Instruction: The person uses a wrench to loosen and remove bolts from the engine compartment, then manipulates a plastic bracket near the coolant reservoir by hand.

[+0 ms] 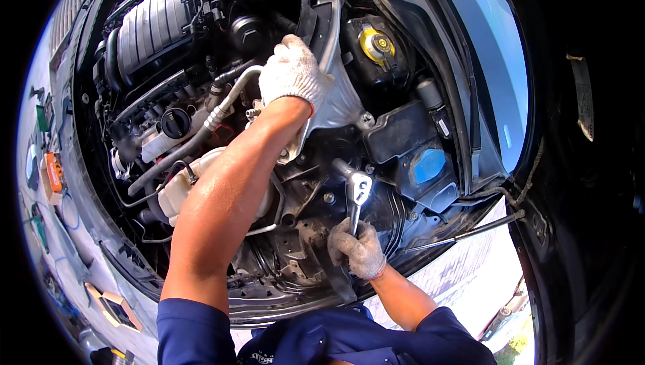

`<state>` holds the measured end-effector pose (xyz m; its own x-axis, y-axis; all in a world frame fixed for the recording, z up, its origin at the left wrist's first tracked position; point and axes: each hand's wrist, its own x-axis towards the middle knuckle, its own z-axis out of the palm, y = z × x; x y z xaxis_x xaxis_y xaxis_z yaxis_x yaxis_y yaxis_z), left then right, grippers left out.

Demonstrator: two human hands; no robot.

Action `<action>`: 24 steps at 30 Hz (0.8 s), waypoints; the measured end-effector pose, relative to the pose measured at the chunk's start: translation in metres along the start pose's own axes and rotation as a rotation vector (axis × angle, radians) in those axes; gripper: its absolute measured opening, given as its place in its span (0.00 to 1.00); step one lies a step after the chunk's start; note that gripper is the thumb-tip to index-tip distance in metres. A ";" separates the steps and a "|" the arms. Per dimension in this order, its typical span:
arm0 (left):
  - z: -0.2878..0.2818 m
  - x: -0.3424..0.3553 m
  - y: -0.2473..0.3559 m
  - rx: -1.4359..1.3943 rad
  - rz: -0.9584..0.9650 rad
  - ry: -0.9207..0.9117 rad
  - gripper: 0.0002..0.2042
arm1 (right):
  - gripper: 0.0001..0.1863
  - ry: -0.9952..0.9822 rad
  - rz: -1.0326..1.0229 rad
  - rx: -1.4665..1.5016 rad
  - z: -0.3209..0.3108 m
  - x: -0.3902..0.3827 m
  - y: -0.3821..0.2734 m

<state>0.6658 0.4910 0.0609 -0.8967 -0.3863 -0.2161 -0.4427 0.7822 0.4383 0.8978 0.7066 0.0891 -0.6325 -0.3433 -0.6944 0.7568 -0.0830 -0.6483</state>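
Both my hands wear off-white knit work gloves. My right hand (358, 249), low in the engine bay, is closed around the handle of a chrome ratchet wrench (361, 187). A dark socket on the ratchet's head points up and to the left, over black hoses and brackets. My left hand (291, 75) reaches farther forward across the bay. Its fingers are curled at the edge of a silver-and-black metal brace (339, 93), with the fingertips hidden from me. The left forearm covers part of a cream plastic reservoir (176, 194).
A ribbed grey engine cover (156, 24) and black oil filler cap (176, 123) lie left. To the right are a yellow-collared reservoir cap (377, 45), a blue cap (428, 165) and a hood strut (463, 234). An orange box (54, 177) and open carton (114, 308) stand outside the car.
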 end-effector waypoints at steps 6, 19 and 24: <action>-0.004 0.017 0.006 -0.088 -0.049 -0.086 0.40 | 0.07 0.066 -0.194 -0.296 -0.004 0.023 -0.025; -0.025 0.083 -0.031 -0.637 -0.021 -0.584 0.43 | 0.14 0.379 -0.400 -1.168 -0.002 0.013 -0.017; 0.000 0.096 -0.036 -0.702 -0.012 -0.619 0.42 | 0.12 0.570 -0.411 -1.279 0.012 0.006 -0.008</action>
<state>0.5954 0.4254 0.0239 -0.8221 0.0945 -0.5615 -0.5312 0.2277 0.8161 0.8903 0.6942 0.0941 -0.9721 -0.0660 -0.2253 0.0426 0.8941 -0.4459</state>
